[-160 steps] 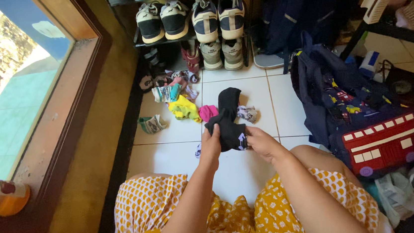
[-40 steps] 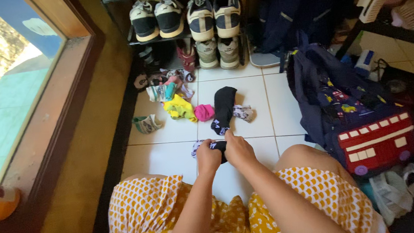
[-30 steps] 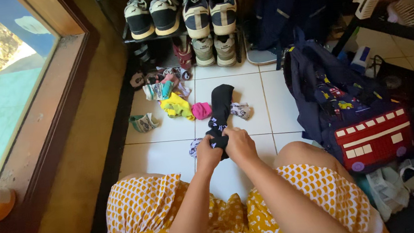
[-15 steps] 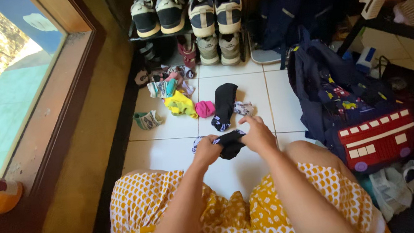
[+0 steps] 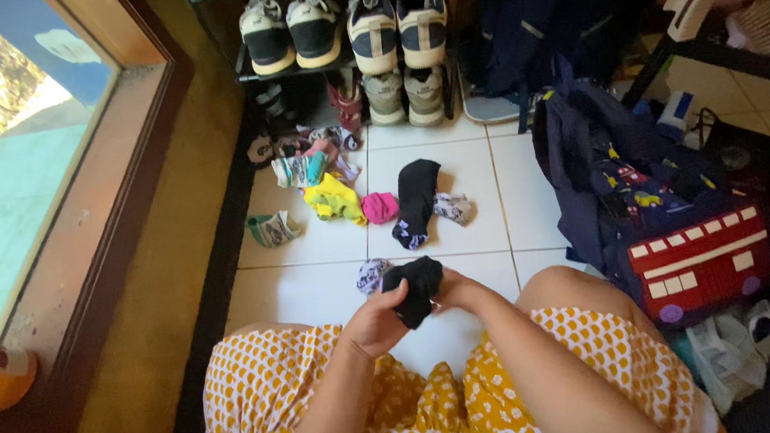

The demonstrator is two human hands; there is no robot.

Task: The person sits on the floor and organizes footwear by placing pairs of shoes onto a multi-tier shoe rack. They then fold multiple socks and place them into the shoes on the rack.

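Holding: both hands meet over the white tile floor [image 5: 460, 228], just in front of the knees, closed around one bunched black sock [image 5: 414, 288].
Left hand: the left hand [image 5: 373, 322] wraps its fingers over the near side of the bundle, gripping it firmly, at about 7 o'clock from it.
Right hand: the right hand [image 5: 458, 289] is tucked against the bundle at 3 o'clock; its fingers are mostly hidden in the cloth, so they look closed on it, though how tightly I cannot tell.
Change: half a second ago the sock was stretched flat and wide between the two hands; now it is gathered into a compact dark lump, and the hands have drawn close together and nearer the body.
Meaning: judging from that, the sock seems to have been rolled or turned in on itself, and this piece looks close to finished.
Second black sock: a flat black sock [image 5: 416, 200] lies on the tile at 12 o'clock from the hands, apart from them, in the same place as a second ago.
Patterned scrap: a small purple-and-white sock [image 5: 371, 274] touches the bundle at 10 o'clock.
Loose pile: a pink sock [image 5: 379, 208] and a yellow sock [image 5: 332, 199] lie at 11 o'clock, near the flat one.
Beyond: a shoe rack [image 5: 344, 62] stands at 12 o'clock; a dark blue backpack [image 5: 673, 219] sits at 3 o'clock.
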